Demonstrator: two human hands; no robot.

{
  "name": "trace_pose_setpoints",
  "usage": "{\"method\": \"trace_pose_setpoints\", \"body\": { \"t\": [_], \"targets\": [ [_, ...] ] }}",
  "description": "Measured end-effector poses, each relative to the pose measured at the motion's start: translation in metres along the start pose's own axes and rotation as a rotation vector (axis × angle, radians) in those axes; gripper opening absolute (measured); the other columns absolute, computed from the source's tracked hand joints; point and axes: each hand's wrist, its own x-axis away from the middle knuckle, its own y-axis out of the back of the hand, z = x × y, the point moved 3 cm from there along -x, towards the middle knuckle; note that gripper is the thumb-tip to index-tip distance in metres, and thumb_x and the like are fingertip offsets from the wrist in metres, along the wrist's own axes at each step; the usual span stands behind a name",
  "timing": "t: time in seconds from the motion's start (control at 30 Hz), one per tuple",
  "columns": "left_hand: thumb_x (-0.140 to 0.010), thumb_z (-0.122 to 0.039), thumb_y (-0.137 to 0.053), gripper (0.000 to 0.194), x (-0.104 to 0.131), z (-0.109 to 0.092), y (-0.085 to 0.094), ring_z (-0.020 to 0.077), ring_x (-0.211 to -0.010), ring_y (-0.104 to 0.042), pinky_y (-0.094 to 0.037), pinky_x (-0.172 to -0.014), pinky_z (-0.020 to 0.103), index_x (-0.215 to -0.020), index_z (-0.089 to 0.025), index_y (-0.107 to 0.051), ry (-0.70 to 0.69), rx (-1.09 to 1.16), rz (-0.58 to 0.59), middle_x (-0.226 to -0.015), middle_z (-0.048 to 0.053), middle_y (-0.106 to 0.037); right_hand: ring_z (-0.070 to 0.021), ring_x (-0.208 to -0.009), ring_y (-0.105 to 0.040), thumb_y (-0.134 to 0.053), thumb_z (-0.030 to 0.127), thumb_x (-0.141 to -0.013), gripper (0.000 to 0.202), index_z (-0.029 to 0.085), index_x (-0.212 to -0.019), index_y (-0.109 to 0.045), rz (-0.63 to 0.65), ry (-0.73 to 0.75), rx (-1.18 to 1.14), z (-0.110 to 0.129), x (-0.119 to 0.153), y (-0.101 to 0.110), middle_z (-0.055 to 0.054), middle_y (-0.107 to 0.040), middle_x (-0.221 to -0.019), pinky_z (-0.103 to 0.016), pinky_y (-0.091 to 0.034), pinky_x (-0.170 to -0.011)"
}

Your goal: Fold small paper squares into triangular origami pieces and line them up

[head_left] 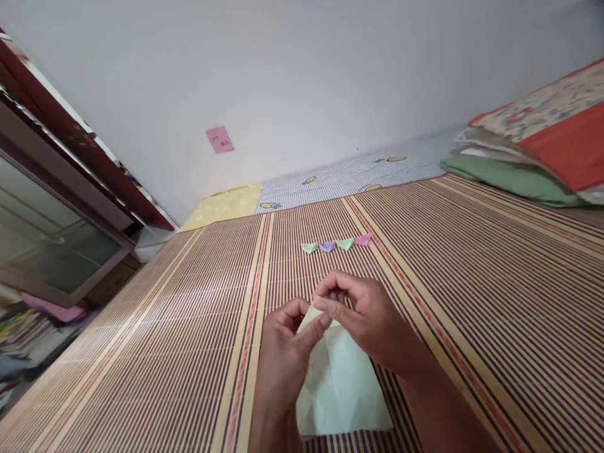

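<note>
A pale green sheet of paper (346, 384) with faint crease lines is held over the striped mat. My left hand (292, 340) grips its upper left edge between thumb and fingers. At the top corner of the sheet, my right hand (353, 308) pinches the paper with thumb and forefinger, close to the left thumb. Beyond my hands lies a row of small folded paper pieces: a green one (309, 248), a purple one (327, 246), another green one (345, 243) and a pink one (363, 240).
The striped mat (202, 327) spreads beneath everything. Folded bedding (514, 179) is piled at the right by the wall. A pink note (219, 139) sticks to the wall. On the left stands a cabinet with a glass door (61, 245), with stacked items (33, 330) below.
</note>
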Motion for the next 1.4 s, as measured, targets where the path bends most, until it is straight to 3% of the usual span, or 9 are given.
{"method": "trace_pose_setpoints", "body": {
  "t": [0.1, 0.27, 0.4, 0.63, 0.87, 0.97, 1.07, 1.23, 1.4],
  "targets": [
    [-0.080, -0.030, -0.081, 0.021, 0.000, 0.002, 0.003, 0.0127, -0.059, -0.058, -0.046, -0.057, 0.024, -0.073, -0.017, -0.066, -0.007, 0.144, -0.088, -0.067, -0.001, -0.066, -0.0146, -0.075, -0.058, -0.080, 0.026, -0.079, 0.023, 0.020, -0.098, -0.069, -0.014, -0.116, -0.163, -0.009, -0.001, -0.002, 0.001, -0.064, -0.082, -0.026, -0.047, -0.067],
    [-0.078, -0.028, -0.082, 0.018, -0.001, 0.002, 0.006, 0.0162, -0.065, -0.065, -0.052, -0.064, 0.028, -0.075, -0.017, -0.068, -0.068, 0.253, -0.177, -0.071, 0.001, -0.071, -0.0142, -0.070, -0.061, -0.082, 0.039, -0.079, 0.026, 0.018, -0.081, -0.067, 0.036, -0.242, -0.363, -0.016, 0.000, -0.014, 0.000, -0.065, -0.075, -0.026, -0.049, -0.064],
    [-0.079, -0.026, -0.082, 0.014, -0.002, 0.000, 0.004, 0.0169, -0.075, -0.068, -0.053, -0.072, 0.028, -0.077, -0.017, -0.071, -0.123, 0.250, -0.191, -0.080, 0.002, -0.074, -0.0162, -0.077, -0.065, -0.082, 0.037, -0.080, 0.024, 0.018, -0.085, -0.069, 0.028, -0.219, -0.398, -0.017, 0.000, -0.019, -0.002, -0.068, -0.080, -0.029, -0.053, -0.073],
    [-0.077, -0.024, -0.082, 0.013, -0.003, 0.001, 0.002, 0.0169, -0.075, -0.068, -0.052, -0.078, 0.030, -0.077, -0.017, -0.072, -0.128, 0.293, -0.197, -0.079, 0.002, -0.074, -0.0132, -0.069, -0.058, -0.076, 0.036, -0.084, 0.019, 0.018, -0.081, -0.069, -0.021, -0.167, -0.392, -0.014, 0.000, -0.016, 0.000, -0.064, -0.075, -0.025, -0.046, -0.063],
    [-0.075, -0.023, -0.083, 0.013, -0.003, 0.001, -0.003, 0.0178, -0.076, -0.068, -0.053, -0.079, 0.032, -0.081, -0.016, -0.074, -0.049, 0.385, -0.118, -0.078, 0.004, -0.074, -0.0102, -0.056, -0.043, -0.071, 0.037, -0.088, 0.028, 0.018, -0.070, -0.062, -0.032, -0.101, -0.256, -0.007, 0.000, 0.000, 0.005, -0.051, -0.061, -0.024, -0.034, -0.053],
    [-0.074, -0.022, -0.084, 0.014, -0.003, 0.002, -0.004, 0.0169, -0.073, -0.067, -0.053, -0.076, 0.031, -0.079, -0.015, -0.073, -0.042, 0.399, -0.135, -0.079, 0.004, -0.074, -0.0115, -0.058, -0.044, -0.068, 0.037, -0.091, 0.029, 0.019, -0.070, -0.061, -0.087, -0.080, -0.187, -0.010, 0.000, 0.012, 0.004, -0.052, -0.062, -0.025, -0.035, -0.054],
    [-0.075, -0.024, -0.083, 0.015, -0.003, 0.004, -0.004, 0.0157, -0.069, -0.065, -0.052, -0.072, 0.029, -0.078, -0.016, -0.071, -0.057, 0.366, -0.163, -0.078, 0.003, -0.073, -0.0148, -0.070, -0.056, -0.067, 0.040, -0.092, 0.024, 0.019, -0.079, -0.067, -0.149, -0.050, -0.175, -0.015, -0.001, 0.020, 0.000, -0.062, -0.073, -0.028, -0.046, -0.065],
    [-0.078, -0.034, -0.081, 0.024, 0.000, 0.003, -0.006, 0.0128, -0.058, -0.055, -0.044, -0.056, 0.024, -0.070, -0.018, -0.067, -0.057, 0.147, -0.116, -0.065, -0.001, -0.063, -0.0185, -0.080, -0.065, -0.077, 0.033, -0.083, 0.017, 0.020, -0.094, -0.074, -0.022, -0.080, -0.166, -0.012, -0.002, 0.012, -0.003, -0.071, -0.085, -0.032, -0.051, -0.073],
    [-0.083, -0.036, -0.076, 0.027, 0.002, -0.005, -0.009, 0.0152, -0.068, -0.056, -0.045, -0.064, 0.026, -0.067, -0.017, -0.066, -0.111, -0.128, -0.021, -0.070, 0.002, -0.063, -0.0154, -0.071, -0.059, -0.069, 0.020, -0.087, 0.009, 0.019, -0.078, -0.072, 0.017, -0.005, 0.030, 0.002, 0.003, 0.006, 0.001, -0.065, -0.072, -0.029, -0.045, -0.066]
  ]
}}
